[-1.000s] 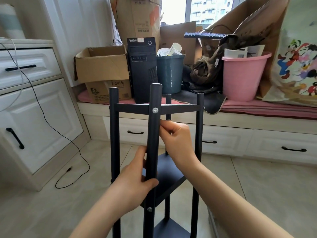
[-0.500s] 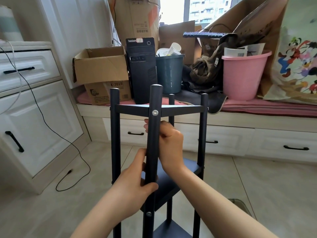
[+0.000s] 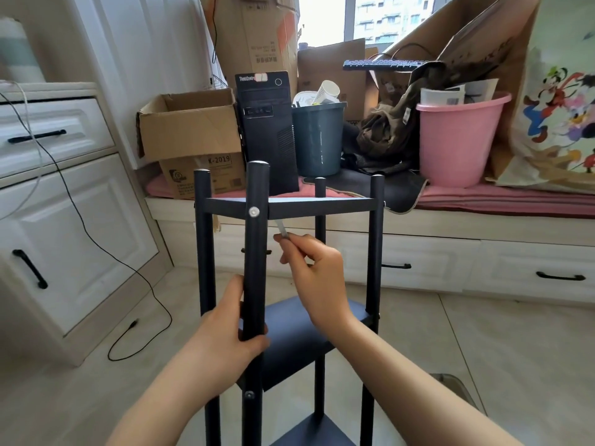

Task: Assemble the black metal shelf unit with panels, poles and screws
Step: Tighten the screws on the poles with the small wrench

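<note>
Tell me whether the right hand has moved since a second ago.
Yes. The right hand has drawn back right of the front pole and lower below the top panel, pinching a small metal tool.

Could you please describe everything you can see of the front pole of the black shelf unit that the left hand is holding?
The front pole is a round black tube, apparently matte painted metal, standing upright nearest the camera. Its capped top rises above the top panel, to which a silver screw fastens it. A darker screw sits lower down, by the middle panel. The left hand grips it at mid-height; the right hand, pinching a small metal tool, is beside it, not touching.
</note>
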Motion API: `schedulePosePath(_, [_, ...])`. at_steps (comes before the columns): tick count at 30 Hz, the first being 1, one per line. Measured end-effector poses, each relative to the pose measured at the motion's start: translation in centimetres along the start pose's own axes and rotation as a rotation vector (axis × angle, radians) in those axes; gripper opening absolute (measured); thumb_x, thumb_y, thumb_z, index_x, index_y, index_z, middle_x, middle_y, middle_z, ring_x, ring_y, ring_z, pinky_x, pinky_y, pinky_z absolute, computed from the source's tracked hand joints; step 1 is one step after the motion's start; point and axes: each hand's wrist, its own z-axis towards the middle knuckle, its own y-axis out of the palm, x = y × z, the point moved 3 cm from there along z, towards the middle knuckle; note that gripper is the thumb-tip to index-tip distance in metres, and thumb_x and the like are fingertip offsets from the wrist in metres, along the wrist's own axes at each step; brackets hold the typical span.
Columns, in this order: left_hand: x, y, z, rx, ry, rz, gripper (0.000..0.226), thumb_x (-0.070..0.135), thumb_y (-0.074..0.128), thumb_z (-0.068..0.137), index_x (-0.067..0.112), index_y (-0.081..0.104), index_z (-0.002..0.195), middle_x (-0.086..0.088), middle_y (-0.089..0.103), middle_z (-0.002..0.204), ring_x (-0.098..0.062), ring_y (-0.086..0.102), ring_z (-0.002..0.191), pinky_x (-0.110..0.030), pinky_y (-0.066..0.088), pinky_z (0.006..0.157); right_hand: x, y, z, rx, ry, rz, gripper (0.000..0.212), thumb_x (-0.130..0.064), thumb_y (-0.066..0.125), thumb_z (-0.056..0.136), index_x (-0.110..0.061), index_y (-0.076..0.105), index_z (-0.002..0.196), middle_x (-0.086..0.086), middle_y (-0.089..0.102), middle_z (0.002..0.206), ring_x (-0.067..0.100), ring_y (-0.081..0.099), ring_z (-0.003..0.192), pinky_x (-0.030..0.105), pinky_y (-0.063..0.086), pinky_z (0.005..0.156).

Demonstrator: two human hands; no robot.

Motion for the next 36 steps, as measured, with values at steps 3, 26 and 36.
schedulePosePath(3, [-0.3,-0.3,0.1,0.002,-0.011,0.019,0.055,0.009,0.072,0.088,0.041,0.036,0.114,0.001,0.067,0.097,-0.017,0.068,0.089,-0.037,0.059,0.081,-0.5,-0.5,0.3,-0.056,-0.001,-0.019,0.016,-0.003,0.062,0.095,-0.001,0.076,0.103,-0.016,0.063,0.072,-0.002,0.060,0.065,0.009,0.042,0.063])
schedulePosePath(26, [-2.0,-1.0,0.8,0.073,0.070,0.121,0.050,0.007,0.071,0.087,0.041,0.037,0.100,0.031,0.063,0.094,0.002,0.064,0.080,-0.017,0.050,0.063,-2.7,-0.5,1.1,-0.060,-0.107,-0.205,0.012,-0.013,0.067,0.093,-0.010,0.079,0.094,-0.011,0.058,0.064,0.008,0.052,0.062,0.015,0.039,0.058])
schedulePosePath(36, [-2.0,-0.9,0.8,0.064,0.060,0.088,0.050,0.007,0.072,0.088,0.041,0.038,0.103,0.027,0.064,0.091,-0.005,0.067,0.080,-0.024,0.055,0.069,-1.6,1.5,0.2,0.160,-0.327,-0.365,0.014,-0.018,0.071,0.087,-0.013,0.079,0.098,-0.005,0.070,0.075,0.024,0.053,0.079,0.030,0.045,0.067])
